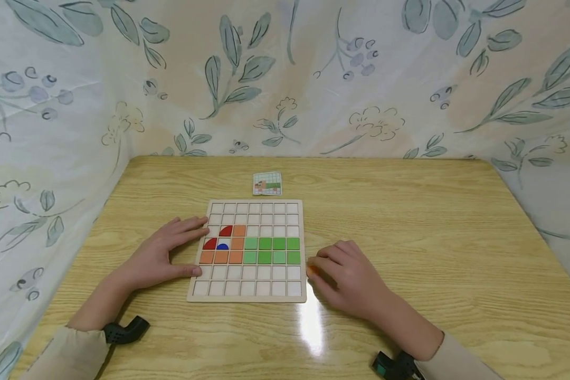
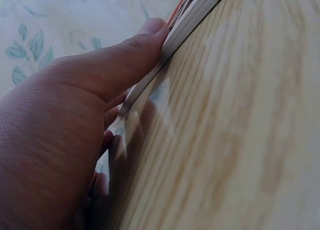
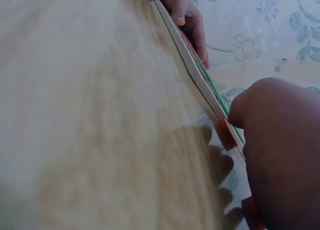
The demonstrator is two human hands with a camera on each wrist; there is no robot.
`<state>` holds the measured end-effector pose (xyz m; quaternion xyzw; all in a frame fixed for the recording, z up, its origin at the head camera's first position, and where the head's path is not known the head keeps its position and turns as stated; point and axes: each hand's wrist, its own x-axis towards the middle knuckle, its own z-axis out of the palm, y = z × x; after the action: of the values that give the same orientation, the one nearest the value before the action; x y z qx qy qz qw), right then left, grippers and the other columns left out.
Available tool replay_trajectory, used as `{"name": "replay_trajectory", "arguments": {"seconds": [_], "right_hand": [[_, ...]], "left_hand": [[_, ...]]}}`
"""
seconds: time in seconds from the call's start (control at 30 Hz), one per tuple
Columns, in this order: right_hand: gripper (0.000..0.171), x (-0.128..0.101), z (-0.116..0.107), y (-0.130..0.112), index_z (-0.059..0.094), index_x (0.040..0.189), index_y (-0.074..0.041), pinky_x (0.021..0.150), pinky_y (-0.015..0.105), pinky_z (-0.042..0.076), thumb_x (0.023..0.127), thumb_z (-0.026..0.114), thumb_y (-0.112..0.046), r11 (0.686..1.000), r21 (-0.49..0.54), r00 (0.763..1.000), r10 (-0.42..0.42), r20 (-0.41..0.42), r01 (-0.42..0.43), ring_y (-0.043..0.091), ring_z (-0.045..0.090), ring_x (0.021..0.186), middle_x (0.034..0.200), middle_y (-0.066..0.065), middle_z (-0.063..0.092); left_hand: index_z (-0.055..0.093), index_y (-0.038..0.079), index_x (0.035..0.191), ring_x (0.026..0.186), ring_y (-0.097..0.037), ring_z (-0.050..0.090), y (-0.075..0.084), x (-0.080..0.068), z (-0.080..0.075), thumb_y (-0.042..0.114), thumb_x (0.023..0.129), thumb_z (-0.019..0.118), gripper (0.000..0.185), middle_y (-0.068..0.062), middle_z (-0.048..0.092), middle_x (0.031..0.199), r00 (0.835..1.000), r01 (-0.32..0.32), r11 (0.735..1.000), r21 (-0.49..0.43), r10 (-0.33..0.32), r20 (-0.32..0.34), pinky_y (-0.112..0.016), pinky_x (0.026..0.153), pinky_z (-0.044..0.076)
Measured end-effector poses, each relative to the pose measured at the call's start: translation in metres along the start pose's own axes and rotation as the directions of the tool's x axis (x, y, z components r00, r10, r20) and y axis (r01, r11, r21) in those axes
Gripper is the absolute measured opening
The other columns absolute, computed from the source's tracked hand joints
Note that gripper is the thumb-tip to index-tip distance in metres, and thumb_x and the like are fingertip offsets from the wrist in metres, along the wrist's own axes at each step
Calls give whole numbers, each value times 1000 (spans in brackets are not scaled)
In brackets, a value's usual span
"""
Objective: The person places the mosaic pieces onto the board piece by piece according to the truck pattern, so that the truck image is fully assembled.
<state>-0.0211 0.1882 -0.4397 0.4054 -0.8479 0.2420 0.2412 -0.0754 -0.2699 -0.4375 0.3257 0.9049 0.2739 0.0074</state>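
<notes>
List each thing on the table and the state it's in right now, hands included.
Board: flat on the table, partly filled with tiles, most cells bare.
Green tiles: seated in two rows.
Orange tiles: seated in the board.
Card: flat beyond the board, untouched.
Left hand: fingers straight, resting on the board's left edge.
Right hand: curled over a loose orange tile beside the board.

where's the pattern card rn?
Head view: the pattern card lies flat on the table, centre, just beyond the far edge of the grid board, apart from both hands.
</notes>
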Motion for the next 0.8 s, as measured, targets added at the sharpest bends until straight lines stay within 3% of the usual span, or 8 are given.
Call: {"name": "replay_trajectory", "arguments": {"seconds": [0.33,0.8], "right_hand": [[16,-3,-1,0,83,109,-11,84,41,50,95,82,-20,1000,17,999,13,50,-14,20,64,96,104,0,73],[17,2,2,0,84,108,-9,81,40,52,93,81,-15,1000,23,1000,19,7,-19,21,65,94,104,1,76]], "left_hand": [[57,21,162,159,-40,35,1,1,-2,47,87,93,87,-1,42,173,1000,-2,1000,7,2,11,-38,135,9],[57,20,162,159,-41,35,1,2,0,47,86,93,87,-2,43,173,1000,3,1000,6,-3,9,-36,135,8]]}}
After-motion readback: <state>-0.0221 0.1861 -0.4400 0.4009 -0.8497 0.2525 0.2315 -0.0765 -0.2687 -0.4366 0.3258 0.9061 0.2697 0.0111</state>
